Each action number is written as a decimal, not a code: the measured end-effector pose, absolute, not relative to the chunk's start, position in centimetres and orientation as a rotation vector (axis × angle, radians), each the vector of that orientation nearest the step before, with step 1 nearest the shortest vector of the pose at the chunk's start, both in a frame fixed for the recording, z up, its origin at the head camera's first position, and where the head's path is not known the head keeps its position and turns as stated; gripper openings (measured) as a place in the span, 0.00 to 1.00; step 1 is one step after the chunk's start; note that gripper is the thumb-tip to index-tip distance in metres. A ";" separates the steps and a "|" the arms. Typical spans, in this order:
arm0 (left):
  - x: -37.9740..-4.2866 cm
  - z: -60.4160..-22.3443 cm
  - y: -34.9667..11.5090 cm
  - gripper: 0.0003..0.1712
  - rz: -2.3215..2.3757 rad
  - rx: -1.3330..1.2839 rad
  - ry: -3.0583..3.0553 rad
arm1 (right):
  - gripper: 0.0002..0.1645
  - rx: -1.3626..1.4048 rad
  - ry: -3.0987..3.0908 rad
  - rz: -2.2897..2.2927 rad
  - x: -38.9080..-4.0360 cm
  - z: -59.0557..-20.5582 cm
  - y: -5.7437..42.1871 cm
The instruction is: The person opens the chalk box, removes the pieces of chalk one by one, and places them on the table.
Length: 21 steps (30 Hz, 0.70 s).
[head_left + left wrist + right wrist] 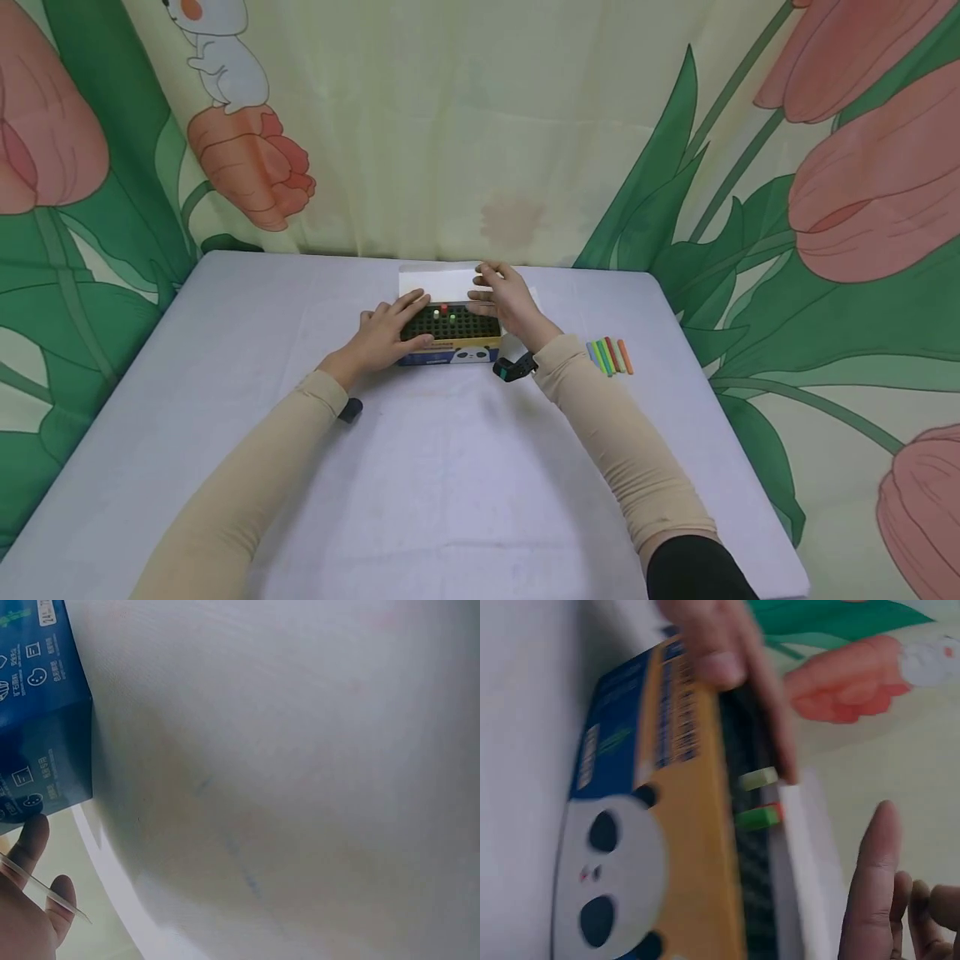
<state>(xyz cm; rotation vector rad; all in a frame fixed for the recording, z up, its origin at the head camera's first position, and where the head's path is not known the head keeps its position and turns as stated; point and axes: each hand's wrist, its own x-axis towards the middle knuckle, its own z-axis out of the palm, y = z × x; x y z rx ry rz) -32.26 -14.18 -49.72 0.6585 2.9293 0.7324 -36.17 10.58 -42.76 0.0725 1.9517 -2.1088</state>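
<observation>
A blue and yellow chalk box (468, 354) with a panda on its front lies near the table's far side. Its dark grid of holes (472, 321) faces up, with a white chalk (436, 314), a red chalk (444, 308) and a green chalk (757, 817) standing in it. My left hand (386, 333) rests on the box's left end, thumb along the front edge and fingers over the grid. Above the grid's right end hovers my right hand (510, 304), fingers loosely spread with nothing visible between them. In the right wrist view its index finger (874, 885) points up, beside the box.
Several coloured chalks (609, 357) lie side by side on the white tablecloth (450, 483), right of my right wrist. Behind the grid stands a white flap (438, 283). A patterned curtain (450, 125) hangs past the table's far edge.
</observation>
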 end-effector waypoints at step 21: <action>-32.7 -50.2 -14.3 0.48 0.734 0.671 2.925 | 0.13 -0.458 2.643 -1.106 -34.8 -45.4 9.0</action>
